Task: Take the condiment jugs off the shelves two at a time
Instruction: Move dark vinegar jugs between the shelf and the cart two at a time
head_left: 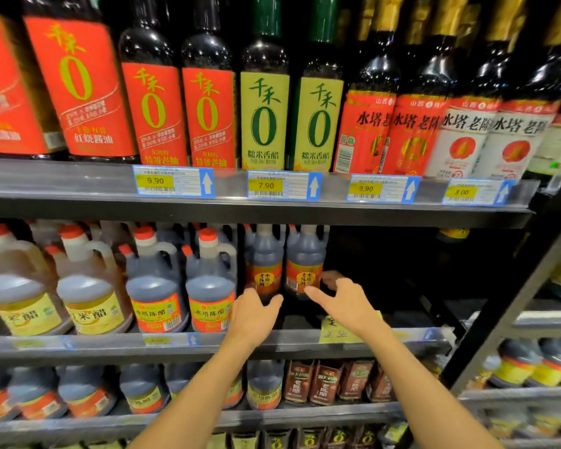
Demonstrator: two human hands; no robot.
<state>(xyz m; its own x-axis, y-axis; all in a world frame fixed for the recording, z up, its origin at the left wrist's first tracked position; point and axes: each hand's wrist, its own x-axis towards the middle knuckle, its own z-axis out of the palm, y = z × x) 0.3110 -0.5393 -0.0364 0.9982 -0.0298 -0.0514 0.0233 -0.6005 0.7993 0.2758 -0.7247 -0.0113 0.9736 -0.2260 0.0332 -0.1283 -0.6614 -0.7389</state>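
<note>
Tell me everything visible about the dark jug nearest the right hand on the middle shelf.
The dark jug stands upright, set back on the middle shelf, close beside a matching jug on its left. It looks like translucent plastic filled with dark liquid, with a pale neck and a side handle near the top; its cap is mostly hidden by the shelf above. A red-orange label with a yellow circle, black characters and a barcode wraps its lower body. The right hand reaches around its base with spread fingers; contact is unclear.
</note>
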